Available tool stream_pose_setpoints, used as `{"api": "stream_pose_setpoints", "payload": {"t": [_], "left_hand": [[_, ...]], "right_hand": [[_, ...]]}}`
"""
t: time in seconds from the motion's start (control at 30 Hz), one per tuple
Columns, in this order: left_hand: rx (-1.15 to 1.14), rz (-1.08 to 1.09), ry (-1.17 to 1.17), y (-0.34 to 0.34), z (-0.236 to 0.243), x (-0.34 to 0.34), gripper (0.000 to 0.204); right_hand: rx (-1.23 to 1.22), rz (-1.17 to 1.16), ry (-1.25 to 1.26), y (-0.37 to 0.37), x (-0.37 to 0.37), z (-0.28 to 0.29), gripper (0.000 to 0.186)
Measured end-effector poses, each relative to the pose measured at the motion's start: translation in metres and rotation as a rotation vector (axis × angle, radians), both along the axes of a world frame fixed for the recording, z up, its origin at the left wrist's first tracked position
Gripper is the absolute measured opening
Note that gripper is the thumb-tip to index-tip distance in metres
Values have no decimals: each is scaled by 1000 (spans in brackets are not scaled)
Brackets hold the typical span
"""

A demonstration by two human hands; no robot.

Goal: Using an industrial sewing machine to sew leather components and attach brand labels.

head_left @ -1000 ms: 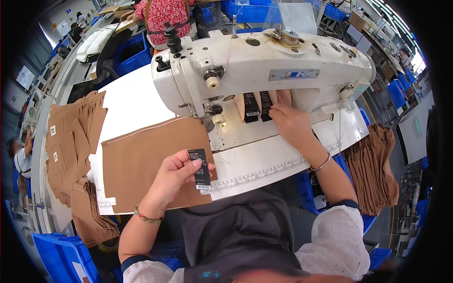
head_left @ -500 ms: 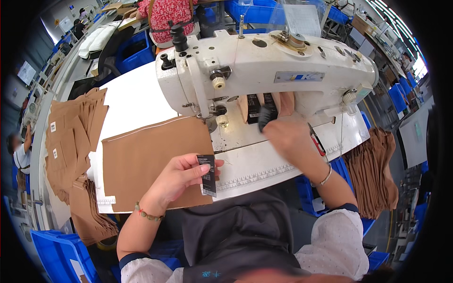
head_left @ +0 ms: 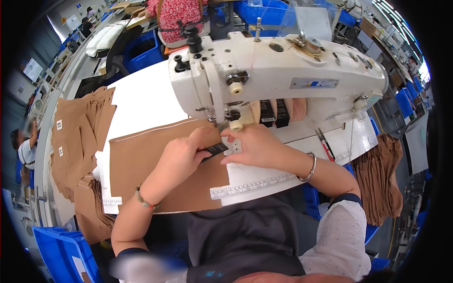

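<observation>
Beneath the sewing machine (head_left: 278,66), the edge of a flat brown fabric panel (head_left: 160,170) lies by the needle area. My left hand (head_left: 181,158) rests over the panel, its thumb and fingers closed on a small black label (head_left: 216,150) near the panel's right edge. My right hand (head_left: 257,148) is just right of that edge, below the presser foot. Its thumb and forefinger are spread apart, with the metal plate showing between them. My hands partly cover the label and the panel's edge. More black labels (head_left: 267,113) lie under the machine arm.
Red-handled thread snips (head_left: 326,145) lie right of my right hand. Brown cut pieces (head_left: 78,141) are piled at the left, and more brown fabric (head_left: 377,179) hangs at the right. A ruler strip (head_left: 255,185) runs along the table's front. A blue bin (head_left: 66,254) stands lower left.
My left hand has moved up with the label to the panel's edge near the needle. My right hand has come left from the labels under the machine arm.
</observation>
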State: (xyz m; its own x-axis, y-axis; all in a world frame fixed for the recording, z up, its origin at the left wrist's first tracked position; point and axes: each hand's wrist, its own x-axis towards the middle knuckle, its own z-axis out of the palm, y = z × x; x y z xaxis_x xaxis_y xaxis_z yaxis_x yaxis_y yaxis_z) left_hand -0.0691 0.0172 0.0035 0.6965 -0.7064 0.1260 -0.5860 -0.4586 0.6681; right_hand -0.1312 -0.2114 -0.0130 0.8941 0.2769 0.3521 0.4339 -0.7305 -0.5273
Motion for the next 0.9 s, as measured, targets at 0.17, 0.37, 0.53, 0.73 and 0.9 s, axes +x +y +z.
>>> {"api": "stream_pose_setpoints", "payload": {"t": [0.17,0.37,0.53,0.73,0.9], "left_hand": [[140,32,-404,-7,-2,11,38],[127,66,-125,9,5,21,27],[88,62,-16,2,-2,19,18],[14,82,-25,1,-1,16,16],[3,66,14,0,-1,15,14]], "right_hand": [[186,51,253,0,22,-16,18],[260,-40,409,-12,24,-27,17],[193,-46,385,-13,23,-19,24],[274,-22,322,-10,20,-18,30],[282,-17,330,-10,20,-26,18]]}}
